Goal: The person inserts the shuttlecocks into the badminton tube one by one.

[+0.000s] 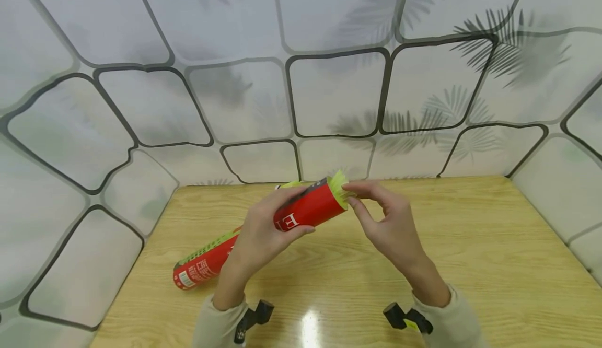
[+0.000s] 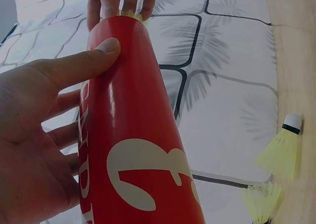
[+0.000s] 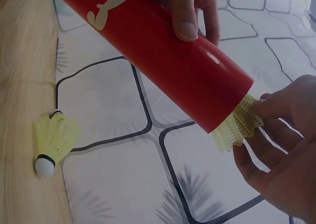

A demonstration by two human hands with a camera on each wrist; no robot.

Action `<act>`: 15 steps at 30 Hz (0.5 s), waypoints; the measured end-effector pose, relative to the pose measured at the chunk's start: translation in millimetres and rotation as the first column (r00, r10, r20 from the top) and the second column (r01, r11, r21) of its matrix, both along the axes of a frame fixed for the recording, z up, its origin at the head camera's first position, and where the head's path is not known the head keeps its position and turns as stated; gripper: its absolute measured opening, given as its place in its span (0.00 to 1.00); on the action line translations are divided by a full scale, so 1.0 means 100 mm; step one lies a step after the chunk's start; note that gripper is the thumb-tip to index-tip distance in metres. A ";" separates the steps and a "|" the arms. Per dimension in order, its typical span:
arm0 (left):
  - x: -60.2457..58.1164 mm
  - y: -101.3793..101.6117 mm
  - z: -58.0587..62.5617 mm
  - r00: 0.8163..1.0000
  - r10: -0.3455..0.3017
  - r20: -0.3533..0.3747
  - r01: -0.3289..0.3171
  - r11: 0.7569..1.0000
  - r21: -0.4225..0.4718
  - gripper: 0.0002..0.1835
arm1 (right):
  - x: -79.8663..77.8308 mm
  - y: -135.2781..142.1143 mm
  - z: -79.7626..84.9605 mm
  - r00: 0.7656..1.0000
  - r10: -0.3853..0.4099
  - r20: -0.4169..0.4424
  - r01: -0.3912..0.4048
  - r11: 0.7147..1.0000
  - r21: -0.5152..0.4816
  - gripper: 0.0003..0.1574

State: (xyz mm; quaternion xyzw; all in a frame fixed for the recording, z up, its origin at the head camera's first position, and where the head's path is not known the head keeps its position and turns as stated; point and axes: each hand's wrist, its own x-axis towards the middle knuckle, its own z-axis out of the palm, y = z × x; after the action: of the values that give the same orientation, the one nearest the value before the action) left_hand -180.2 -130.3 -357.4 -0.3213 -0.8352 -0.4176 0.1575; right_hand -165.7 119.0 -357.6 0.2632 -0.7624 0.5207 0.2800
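A long red shuttlecock tube slants across the head view, its barcoded end low at the left. My left hand grips it around the middle, thumb along the side in the left wrist view. From its open mouth pokes the yellow mesh skirt of a shuttlecock; the rest of it is hidden inside. My right hand pinches that skirt's rim between thumb and fingertips. On the table behind the tube lie two yellow shuttlecocks, one with its white cork plainly showing, the other shuttlecock close beside it.
The wooden table runs up to a white wall covering with dark outlines and leaf prints at the back and sides. Each wrist carries a small black camera mount.
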 end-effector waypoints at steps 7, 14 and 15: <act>0.00 0.00 0.01 1.000 -0.006 -0.011 0.006 1.000 -0.003 0.38 | 0.00 -0.04 -0.03 0.999 0.015 -0.035 -0.014 1.000 0.018 0.21; 0.01 0.00 0.02 1.000 -0.022 -0.005 0.022 1.000 0.011 0.38 | 0.01 -0.08 -0.03 0.997 0.072 0.010 -0.071 0.997 -0.028 0.19; 0.02 -0.01 0.03 1.000 -0.023 -0.004 0.023 1.000 0.012 0.38 | 0.00 -0.08 -0.03 0.996 0.084 0.016 -0.084 0.996 -0.036 0.20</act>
State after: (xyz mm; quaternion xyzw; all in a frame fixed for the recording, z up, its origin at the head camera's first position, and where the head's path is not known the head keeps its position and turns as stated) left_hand -178.6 -130.9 -354.7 -0.3309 -0.8286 -0.4239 0.1560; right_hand -165.2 111.0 -361.1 0.2855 -0.7437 0.5478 0.2558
